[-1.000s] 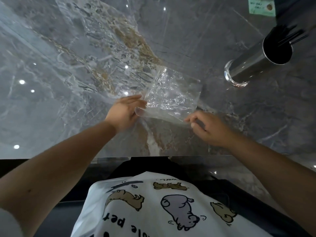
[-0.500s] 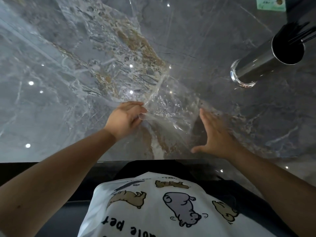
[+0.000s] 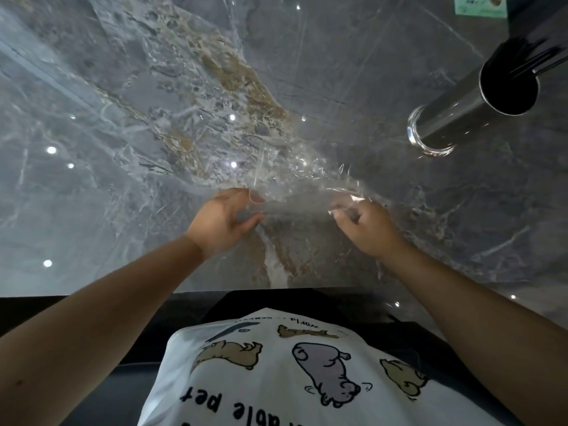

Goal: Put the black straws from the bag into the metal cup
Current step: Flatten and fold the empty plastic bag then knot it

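A crumpled clear plastic bag [image 3: 295,182] lies on the grey marble table [image 3: 123,149], with nothing dark visible inside it. My left hand [image 3: 219,221] pinches its near left corner and my right hand [image 3: 367,227] grips its near right corner. The tall metal cup [image 3: 470,109] stands at the far right, well apart from both hands. Black straws [image 3: 534,61] stick out of its dark mouth.
A green label [image 3: 479,6] sits at the table's top right corner. The table's near edge [image 3: 92,295] runs just below my forearms, with my white printed shirt beneath it.
My right hand went from an open palm beside the bag to gripping its near right corner. The bag now lies flatter, stretched between both hands. The left hand kept its hold.
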`<state>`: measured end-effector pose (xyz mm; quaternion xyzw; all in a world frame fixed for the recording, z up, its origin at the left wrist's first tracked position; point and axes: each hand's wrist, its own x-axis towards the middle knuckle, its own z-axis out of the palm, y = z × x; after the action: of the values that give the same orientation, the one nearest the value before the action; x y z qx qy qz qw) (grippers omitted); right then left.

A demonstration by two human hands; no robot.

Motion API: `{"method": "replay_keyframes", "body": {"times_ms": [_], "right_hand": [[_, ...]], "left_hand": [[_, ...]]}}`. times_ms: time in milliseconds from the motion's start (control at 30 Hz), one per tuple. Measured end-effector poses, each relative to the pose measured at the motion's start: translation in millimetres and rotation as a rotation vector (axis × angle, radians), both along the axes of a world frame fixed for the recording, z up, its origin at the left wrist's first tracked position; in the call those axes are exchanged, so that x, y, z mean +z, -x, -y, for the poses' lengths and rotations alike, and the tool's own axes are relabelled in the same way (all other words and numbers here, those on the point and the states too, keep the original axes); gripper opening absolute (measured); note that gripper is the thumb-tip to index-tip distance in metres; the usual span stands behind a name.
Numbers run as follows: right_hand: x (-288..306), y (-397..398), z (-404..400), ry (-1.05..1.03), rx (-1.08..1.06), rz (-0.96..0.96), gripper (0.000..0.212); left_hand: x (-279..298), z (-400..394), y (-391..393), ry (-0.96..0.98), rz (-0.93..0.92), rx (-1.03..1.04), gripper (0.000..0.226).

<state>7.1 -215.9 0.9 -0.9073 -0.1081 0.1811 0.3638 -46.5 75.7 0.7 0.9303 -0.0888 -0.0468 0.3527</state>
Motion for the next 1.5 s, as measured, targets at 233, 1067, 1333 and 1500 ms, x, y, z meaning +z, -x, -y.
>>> {"method": "replay_keyframes", "body": {"times_ms": [233, 1067, 1333, 1500], "right_hand": [[-9.6, -18.7, 5.3, -0.176, -0.233, -0.193, 0.01], [-32.5, -15.9, -9.7, 0.516, -0.203, -0.238, 0.027], [-26.0, -16.9, -11.3, 0.452, -0.214, -0.254, 0.036], [-2.8, -24.8, -9.1, 0.275, -0.345, -0.253, 0.026]], "left_hand": [[-11.8, 7.4, -12.9, 0.145, -0.185, 0.184, 0.008], [-29.9, 44.2, -35.5, -0.275, -0.409, 0.449, 0.042], [-27.9, 31.2, -46.9, 0.218, -0.62, 0.608, 0.029], [-14.9, 17.3, -48.3, 0.414, -0.645, 0.579, 0.018]]}}
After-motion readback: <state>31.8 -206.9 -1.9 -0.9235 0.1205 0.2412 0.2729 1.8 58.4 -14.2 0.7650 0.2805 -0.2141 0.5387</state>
